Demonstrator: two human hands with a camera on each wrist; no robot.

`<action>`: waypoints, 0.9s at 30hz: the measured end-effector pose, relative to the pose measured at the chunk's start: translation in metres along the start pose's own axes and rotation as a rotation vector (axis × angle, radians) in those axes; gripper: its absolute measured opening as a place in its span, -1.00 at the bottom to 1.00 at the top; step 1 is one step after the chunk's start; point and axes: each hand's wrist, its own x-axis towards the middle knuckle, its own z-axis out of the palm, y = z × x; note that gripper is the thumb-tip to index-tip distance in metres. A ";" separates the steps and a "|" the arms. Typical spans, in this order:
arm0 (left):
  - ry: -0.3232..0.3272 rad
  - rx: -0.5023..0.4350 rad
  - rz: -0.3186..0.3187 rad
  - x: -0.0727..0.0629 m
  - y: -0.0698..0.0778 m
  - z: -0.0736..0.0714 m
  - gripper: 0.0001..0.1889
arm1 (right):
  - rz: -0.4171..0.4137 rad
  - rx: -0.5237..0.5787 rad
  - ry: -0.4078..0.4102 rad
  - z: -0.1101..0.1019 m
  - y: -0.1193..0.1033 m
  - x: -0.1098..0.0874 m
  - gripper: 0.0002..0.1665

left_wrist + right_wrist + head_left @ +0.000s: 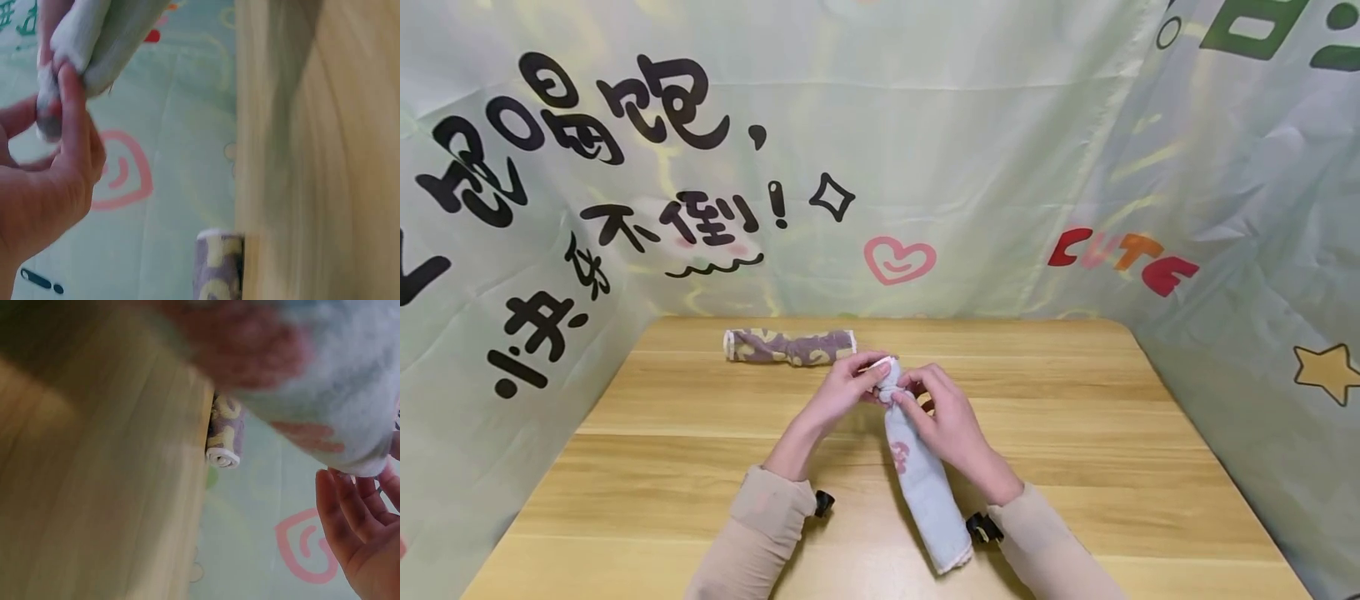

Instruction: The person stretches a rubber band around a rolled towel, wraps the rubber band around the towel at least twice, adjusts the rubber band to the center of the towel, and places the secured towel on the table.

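A pale blue rolled towel (925, 492) with a reddish print slants over the table, narrowed by a cinch near its far end. My left hand (842, 387) pinches the short end beyond the cinch between thumb and fingers. On the other side, my right hand (955, 425) grips the towel at the cinch with thumb and fingertips. In the left wrist view the towel (125, 47) folds above the fingers. The roll's wide body (350, 381) fills the top of the right wrist view, partly hiding the fingertips there.
A purple and yellow rolled towel (756, 346) with white edges lies near the table's back edge, left of the hands. The wooden table (1075, 433) meets a printed fabric backdrop (985, 192) behind and at the sides. Black devices (984, 527) sit at both wrists.
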 end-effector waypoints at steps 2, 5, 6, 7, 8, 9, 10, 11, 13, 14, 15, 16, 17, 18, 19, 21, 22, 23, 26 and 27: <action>-0.034 0.023 -0.012 -0.001 0.001 -0.003 -0.66 | -0.031 -0.014 -0.020 0.000 -0.001 0.000 -0.83; -0.034 0.045 -0.003 -0.002 0.002 -0.002 -0.71 | -0.058 -0.039 -0.047 -0.002 -0.002 0.001 -0.83; -0.024 0.043 0.002 -0.002 0.002 -0.001 -0.72 | -0.059 -0.050 -0.055 -0.002 -0.002 0.001 -0.84; -0.012 0.045 0.009 -0.002 0.001 0.001 -0.74 | -0.059 -0.058 -0.065 -0.003 -0.002 0.001 -0.86; 0.002 0.049 0.017 -0.001 0.001 0.003 -0.75 | -0.060 -0.065 -0.075 -0.004 -0.002 0.001 -0.86; 0.018 0.050 0.024 -0.001 0.000 0.005 -0.75 | -0.059 -0.074 -0.087 -0.005 -0.002 0.001 -0.87; 0.035 0.051 0.032 -0.001 0.000 0.006 -0.76 | -0.062 -0.085 -0.101 -0.006 -0.002 0.001 -0.87; 0.052 0.050 0.036 -0.001 -0.001 0.008 -0.76 | -0.061 -0.087 -0.123 -0.007 -0.002 0.001 -0.87; 0.082 0.044 0.043 0.000 -0.002 0.011 -0.76 | -0.057 -0.060 -0.171 -0.011 -0.002 0.003 -0.88; 0.097 0.039 0.045 0.000 -0.002 0.012 -0.76 | -0.056 -0.046 -0.190 -0.013 -0.001 0.003 -0.88; 0.114 0.033 0.048 0.001 -0.003 0.012 -0.76 | -0.057 -0.028 -0.210 -0.015 -0.001 0.004 -0.89; 0.130 0.028 0.049 0.001 -0.003 0.012 -0.76 | -0.063 -0.007 -0.229 -0.016 0.000 0.004 -0.90; 0.146 0.022 0.049 0.002 -0.004 0.012 -0.76 | -0.067 0.018 -0.249 -0.017 0.000 0.005 -0.90; 0.160 0.018 0.050 0.002 -0.004 0.012 -0.75 | -0.075 0.043 -0.260 -0.018 0.001 0.005 -0.89; 0.175 0.017 0.049 0.002 -0.004 0.012 -0.76 | -0.084 0.058 -0.268 -0.018 0.002 0.005 -0.89; 0.189 0.009 0.047 0.002 -0.004 0.013 -0.76 | -0.087 0.099 -0.279 -0.018 0.003 0.005 -0.88; 0.187 0.009 0.042 0.002 -0.004 0.013 -0.76 | -0.083 0.120 -0.274 -0.018 0.004 0.005 -0.88; 0.184 0.006 0.036 0.002 -0.003 0.014 -0.76 | -0.067 0.141 -0.265 -0.018 0.005 0.005 -0.88; 0.170 0.000 0.014 0.001 -0.002 0.016 -0.75 | -0.005 0.179 -0.214 -0.017 0.008 0.004 -0.89; 0.170 -0.001 0.004 0.001 -0.003 0.016 -0.75 | 0.016 0.179 -0.193 -0.016 0.010 0.004 -0.90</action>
